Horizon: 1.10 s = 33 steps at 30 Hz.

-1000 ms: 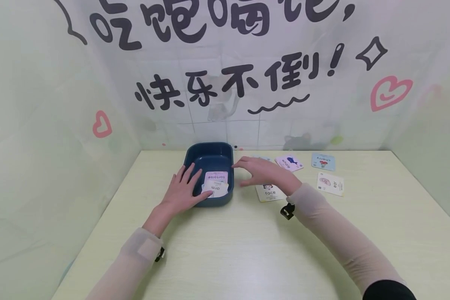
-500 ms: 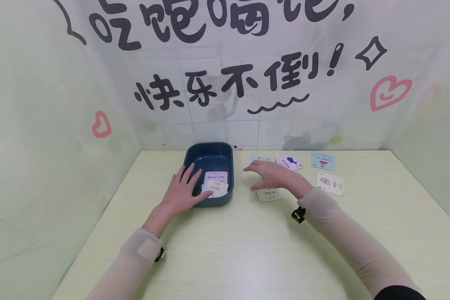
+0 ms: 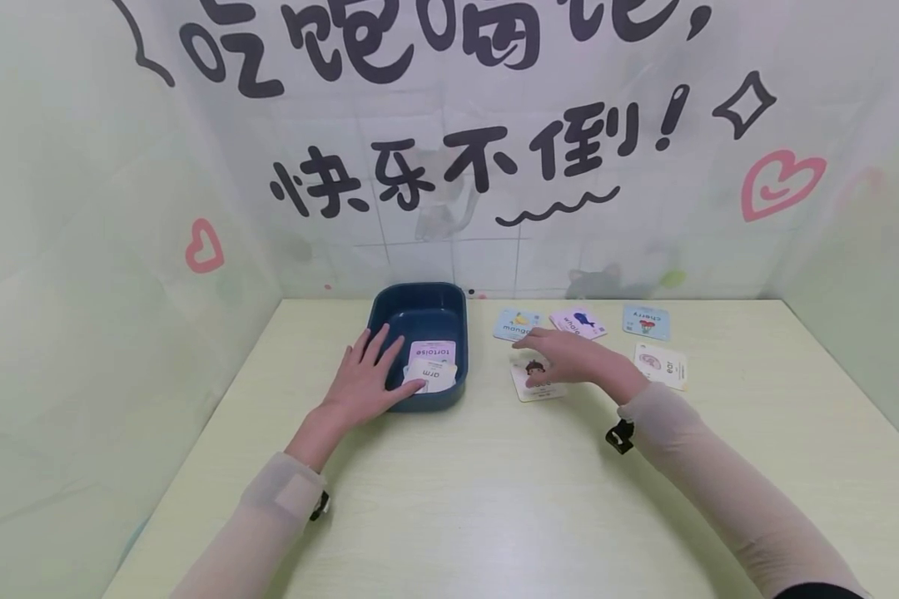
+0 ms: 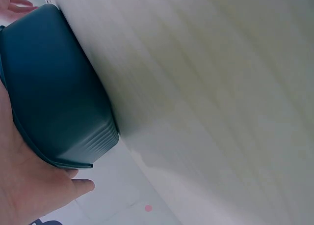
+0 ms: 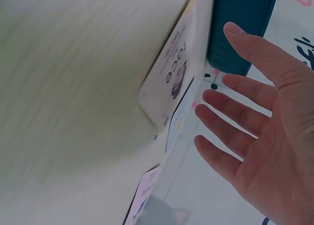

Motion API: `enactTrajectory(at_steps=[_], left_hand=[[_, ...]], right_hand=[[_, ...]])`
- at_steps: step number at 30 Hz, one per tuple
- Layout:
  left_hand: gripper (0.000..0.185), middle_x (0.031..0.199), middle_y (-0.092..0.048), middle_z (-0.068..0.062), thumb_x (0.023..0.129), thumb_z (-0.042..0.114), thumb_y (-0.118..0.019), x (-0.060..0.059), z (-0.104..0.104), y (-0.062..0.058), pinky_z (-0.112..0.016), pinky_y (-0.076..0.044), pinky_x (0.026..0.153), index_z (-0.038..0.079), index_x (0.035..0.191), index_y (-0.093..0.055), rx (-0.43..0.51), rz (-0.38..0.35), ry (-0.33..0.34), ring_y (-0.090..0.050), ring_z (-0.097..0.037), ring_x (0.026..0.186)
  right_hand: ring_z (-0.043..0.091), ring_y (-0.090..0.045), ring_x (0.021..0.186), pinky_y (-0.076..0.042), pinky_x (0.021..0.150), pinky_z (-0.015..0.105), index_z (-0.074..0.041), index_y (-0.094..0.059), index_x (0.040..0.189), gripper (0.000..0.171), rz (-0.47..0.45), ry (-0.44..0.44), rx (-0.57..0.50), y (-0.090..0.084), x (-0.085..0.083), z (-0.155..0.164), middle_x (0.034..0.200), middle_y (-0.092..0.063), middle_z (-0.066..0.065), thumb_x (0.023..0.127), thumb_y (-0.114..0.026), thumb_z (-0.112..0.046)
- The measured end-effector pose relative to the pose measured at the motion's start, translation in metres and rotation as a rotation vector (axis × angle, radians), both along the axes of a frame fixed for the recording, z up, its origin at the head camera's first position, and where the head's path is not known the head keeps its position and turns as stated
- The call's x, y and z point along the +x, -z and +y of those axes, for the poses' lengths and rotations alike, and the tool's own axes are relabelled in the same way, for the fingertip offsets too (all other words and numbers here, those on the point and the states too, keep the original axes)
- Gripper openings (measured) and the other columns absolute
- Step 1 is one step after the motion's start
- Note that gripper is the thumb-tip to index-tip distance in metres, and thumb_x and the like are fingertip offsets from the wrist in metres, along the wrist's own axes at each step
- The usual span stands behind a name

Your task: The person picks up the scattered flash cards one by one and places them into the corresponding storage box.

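A dark blue rectangular bin (image 3: 419,297) stands at the back of the table, left of centre. Inside it lie a purple "tortoise" card (image 3: 432,351) and a white "arm" card (image 3: 436,376). My left hand (image 3: 360,378) rests on the bin's left and near rim with fingers spread. Over the white "face" card (image 3: 532,393) hovers my right hand (image 3: 569,356), fingers apart and nothing in them. In the right wrist view that face card (image 5: 169,72) lies on the table below the spread fingers (image 5: 221,156).
Behind the right hand lie a blue mango card (image 3: 513,324) and a purple whale card (image 3: 578,323). Farther right are a blue cherry card (image 3: 646,323) and a white ear card (image 3: 667,366). A printed cloth (image 3: 330,274) hangs behind the table (image 3: 449,499).
My right hand has moved rightward, away from the bin's right side to above the face card, uncovering the mango card. The left hand has stayed on the bin.
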<state>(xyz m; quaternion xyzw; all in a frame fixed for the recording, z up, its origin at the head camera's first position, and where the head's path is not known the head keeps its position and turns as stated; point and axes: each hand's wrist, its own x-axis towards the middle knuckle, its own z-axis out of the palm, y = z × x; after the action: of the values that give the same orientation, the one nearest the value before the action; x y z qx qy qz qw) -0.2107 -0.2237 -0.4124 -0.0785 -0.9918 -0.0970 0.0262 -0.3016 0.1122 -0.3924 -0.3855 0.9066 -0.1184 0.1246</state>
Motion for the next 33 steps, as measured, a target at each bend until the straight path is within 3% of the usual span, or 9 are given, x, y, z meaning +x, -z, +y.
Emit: enactTrajectory(at_steps=[6, 14, 19, 33], left_hand=[[0.092, 0.168, -0.013, -0.015, 0.089, 0.067, -0.056, -0.001, -0.001, 0.0, -0.065, -0.015, 0.122, 0.014, 0.158, -0.029, -0.01, 0.0, -0.002, -0.008, -0.044, 0.155], [0.091, 0.169, -0.011, -0.015, 0.089, 0.065, -0.057, 0.0, -0.001, -0.002, -0.065, -0.011, 0.123, 0.013, 0.159, -0.027, 0.01, -0.023, 0.001, -0.005, -0.044, 0.155], [0.091, 0.169, -0.011, -0.014, 0.089, 0.066, -0.057, -0.001, -0.001, -0.002, -0.065, -0.013, 0.123, 0.013, 0.158, -0.028, 0.005, -0.019, 0.0, -0.006, -0.044, 0.155], [0.092, 0.169, -0.01, -0.014, 0.089, 0.065, -0.057, -0.001, -0.002, 0.001, -0.065, -0.011, 0.123, 0.014, 0.159, -0.027, 0.012, -0.017, 0.002, -0.005, -0.043, 0.155]], right_hand=[[0.034, -0.052, 0.133, -0.043, 0.112, 0.05, -0.005, -0.051, 0.144, 0.069, -0.063, 0.061, -0.001, 0.005, -0.001, 0.01, 0.146, -0.052, 0.017, 0.087, -0.077, -0.034], [0.034, -0.054, 0.13, -0.043, 0.111, 0.051, -0.006, -0.052, 0.144, 0.077, -0.047, 0.076, 0.017, 0.012, -0.001, 0.021, 0.143, -0.055, 0.016, 0.081, -0.082, -0.039], [0.036, -0.052, 0.133, -0.041, 0.113, 0.052, -0.007, -0.052, 0.144, 0.077, -0.061, 0.087, 0.013, 0.013, 0.001, 0.024, 0.145, -0.054, 0.015, 0.079, -0.084, -0.033], [0.034, -0.059, 0.125, -0.048, 0.106, 0.05, -0.004, -0.057, 0.138, 0.069, 0.034, 0.046, 0.056, 0.015, 0.003, 0.024, 0.138, -0.059, 0.013, 0.08, -0.082, -0.033]])
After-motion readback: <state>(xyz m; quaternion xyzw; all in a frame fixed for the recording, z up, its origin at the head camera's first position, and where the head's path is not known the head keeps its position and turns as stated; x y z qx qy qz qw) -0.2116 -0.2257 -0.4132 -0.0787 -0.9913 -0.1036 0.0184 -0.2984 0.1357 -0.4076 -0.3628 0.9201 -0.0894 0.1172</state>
